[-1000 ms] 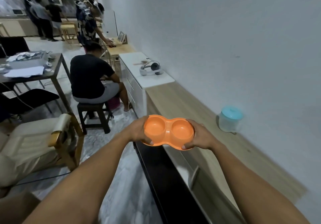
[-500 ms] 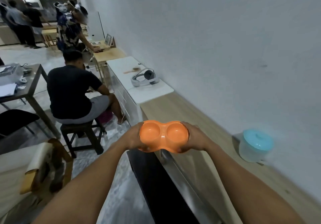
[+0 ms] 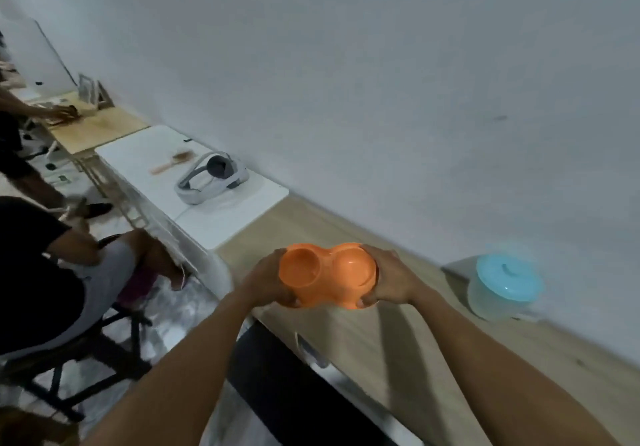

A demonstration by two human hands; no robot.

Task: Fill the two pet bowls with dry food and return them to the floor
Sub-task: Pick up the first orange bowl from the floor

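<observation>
Left hand (image 3: 268,284) and right hand (image 3: 389,279) each clamp one end of the orange double bowl (image 3: 327,274) — two wells, both empty, held over the wooden counter (image 3: 398,338). One blue-lidded container (image 3: 504,286) — nearer than before. No readable labels. One headset (image 3: 211,177) beyond.

No text, label, brand, number or sign can be read anywhere in the view; every surface is either plain or too blurred to make out any writing.
</observation>
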